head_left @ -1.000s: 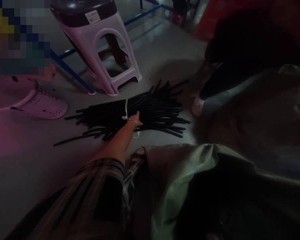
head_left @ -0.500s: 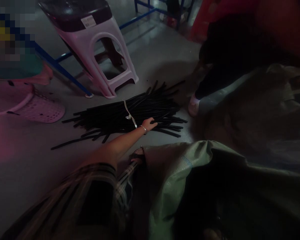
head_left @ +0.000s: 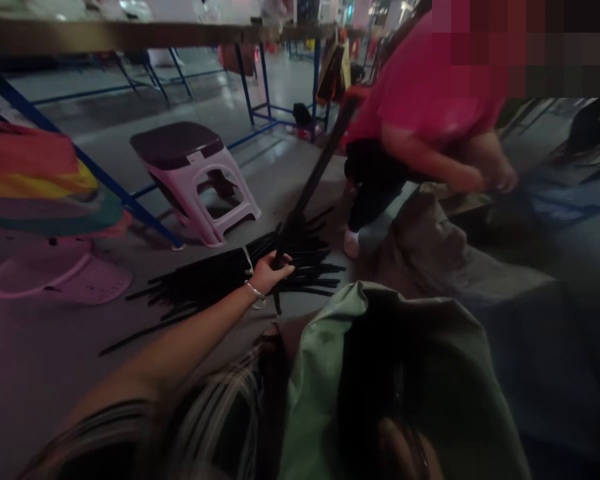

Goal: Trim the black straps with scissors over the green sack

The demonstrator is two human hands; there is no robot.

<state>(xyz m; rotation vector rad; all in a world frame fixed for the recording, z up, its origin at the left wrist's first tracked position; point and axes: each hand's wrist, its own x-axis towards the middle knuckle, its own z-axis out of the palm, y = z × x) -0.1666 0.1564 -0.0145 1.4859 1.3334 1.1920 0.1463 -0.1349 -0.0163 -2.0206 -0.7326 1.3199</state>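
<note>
My left hand (head_left: 271, 272), with a bracelet at the wrist, is closed around long thin black rods (head_left: 316, 177), possibly several together. They are tilted up and away to the right. Under and behind this hand, a pile of similar black rods (head_left: 200, 279) lies on the floor with a pale tie around it. In front of me a large pale green woven sack (head_left: 313, 380) gapes, dark inside. At the bottom, my right hand (head_left: 405, 448) is at the sack's dark opening; shadow and blur hide its fingers.
Beyond the pile stands a white plastic stool (head_left: 237, 203) with a dark seat. A pink basket (head_left: 97, 280) is at left beside a blue table leg (head_left: 150, 223). A person in a pink top (head_left: 430, 93) bends at right behind a greyish sack (head_left: 485, 260).
My left hand has gone from resting on the pile to lifting black rods, their far ends now raised. The view has tilted up, showing the table and the other person's arms.
</note>
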